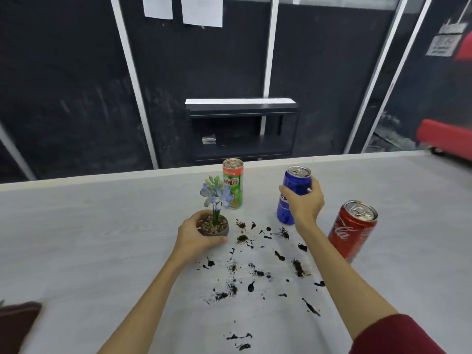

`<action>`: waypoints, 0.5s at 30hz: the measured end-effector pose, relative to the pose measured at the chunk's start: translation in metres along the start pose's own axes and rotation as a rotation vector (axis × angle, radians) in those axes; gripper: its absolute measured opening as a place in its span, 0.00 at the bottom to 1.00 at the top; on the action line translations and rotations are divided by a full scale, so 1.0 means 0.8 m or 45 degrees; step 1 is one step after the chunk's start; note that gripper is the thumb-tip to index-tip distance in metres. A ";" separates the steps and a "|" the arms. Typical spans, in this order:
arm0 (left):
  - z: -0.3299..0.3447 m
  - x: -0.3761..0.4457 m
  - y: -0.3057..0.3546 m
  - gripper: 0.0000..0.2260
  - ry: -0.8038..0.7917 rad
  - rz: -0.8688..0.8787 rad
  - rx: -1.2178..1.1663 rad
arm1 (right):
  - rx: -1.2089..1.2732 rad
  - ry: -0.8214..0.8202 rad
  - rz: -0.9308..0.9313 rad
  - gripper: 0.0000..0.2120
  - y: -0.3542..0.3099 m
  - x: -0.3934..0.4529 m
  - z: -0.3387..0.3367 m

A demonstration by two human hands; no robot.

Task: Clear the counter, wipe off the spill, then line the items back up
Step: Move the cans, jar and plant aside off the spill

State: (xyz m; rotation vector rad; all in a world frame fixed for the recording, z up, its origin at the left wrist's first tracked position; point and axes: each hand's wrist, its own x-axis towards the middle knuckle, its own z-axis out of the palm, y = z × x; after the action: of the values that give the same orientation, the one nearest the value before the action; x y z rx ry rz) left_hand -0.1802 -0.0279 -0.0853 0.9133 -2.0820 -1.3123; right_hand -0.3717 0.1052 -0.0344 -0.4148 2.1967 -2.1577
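Currently, the left hand (195,237) has its fingers curled round the small flower pot (215,228), and the right hand (302,203) grips the blue can (293,194) at mid-body. Both items stand upright near the counter's (76,238) far edge, just beyond the dark spill (258,269) (scattered across the centre toward the near edge). Lift each item straight up, keep it vertical, and set it down well apart from the spill. The Milo can (233,183) and the red cola can (351,231) remain to be cleared before wiping.
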 end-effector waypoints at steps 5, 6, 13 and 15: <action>-0.002 0.002 0.005 0.27 0.090 -0.023 -0.083 | -0.024 0.043 -0.035 0.30 -0.005 -0.006 0.002; -0.006 0.002 0.009 0.27 0.102 -0.018 -0.104 | -0.019 0.042 -0.056 0.29 -0.008 -0.010 0.003; -0.084 -0.011 0.027 0.28 0.206 0.027 -0.155 | -0.040 -0.172 -0.264 0.28 -0.070 -0.052 0.038; -0.119 -0.023 0.021 0.27 0.271 0.010 -0.159 | -0.012 -0.298 -0.325 0.27 -0.091 -0.074 0.060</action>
State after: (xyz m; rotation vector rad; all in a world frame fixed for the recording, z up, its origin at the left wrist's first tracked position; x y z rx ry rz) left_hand -0.1046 -0.0629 -0.0326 0.9450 -1.8195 -1.2663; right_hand -0.2924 0.0712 0.0264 -0.9426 2.1247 -2.0823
